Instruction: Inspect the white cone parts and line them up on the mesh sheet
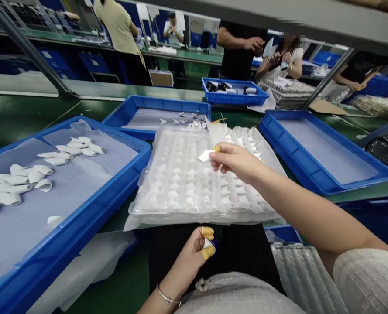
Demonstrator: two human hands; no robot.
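My right hand (238, 162) pinches a white, tapered plastic-looking part (205, 155) between thumb and fingers, above the clear moulded tray (183, 217). A yellow finger cot covers a fingertip of that hand. White parts sit in rows in the tray's pockets, and a thin translucent sheet seems to lie over some of them. Below the tray's near edge, over my lap, my left hand (192, 253) has yellow cots on thumb and finger. Those fingers close on a small white piece (208, 243), mostly hidden.
At left, a blue tray (79, 239) holds loose white hollow parts (12, 187). Behind stands another blue tray (174, 104) with small pieces (182, 121). A lined blue tray (338, 185) is at right, near a black fan (385, 148). A shelf beam (279, 15) crosses overhead; several people work beyond.
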